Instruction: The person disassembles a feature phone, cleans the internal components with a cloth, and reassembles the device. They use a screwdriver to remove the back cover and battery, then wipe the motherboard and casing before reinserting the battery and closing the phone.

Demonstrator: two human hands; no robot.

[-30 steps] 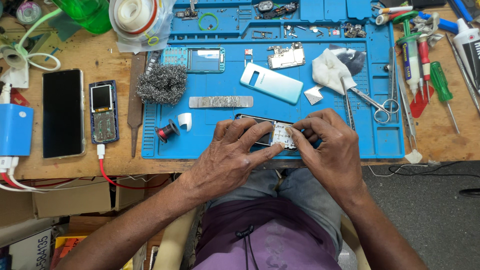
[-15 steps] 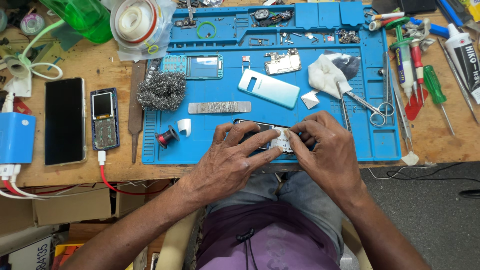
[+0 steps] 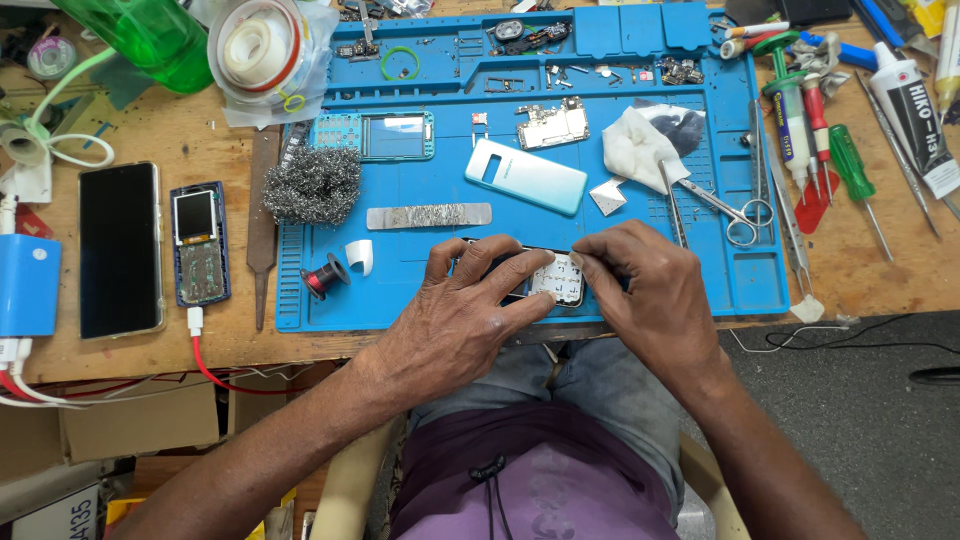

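A small dark keypad phone with a white key pad lies at the near edge of the blue work mat. My left hand grips its left end, thumb and fingers around the body. My right hand pinches the right side of the white key pad with its fingertips. Most of the phone's body is hidden under both hands.
On the mat lie a light blue phone back cover, a circuit board, a teal phone frame, steel wool, a metal strip, white cloth, scissors. A black smartphone and an opened keypad phone lie left. Screwdrivers lie right.
Both hands stayed on the small phone; my fingers shifted slightly on the key pad. The camera view drifted a little.
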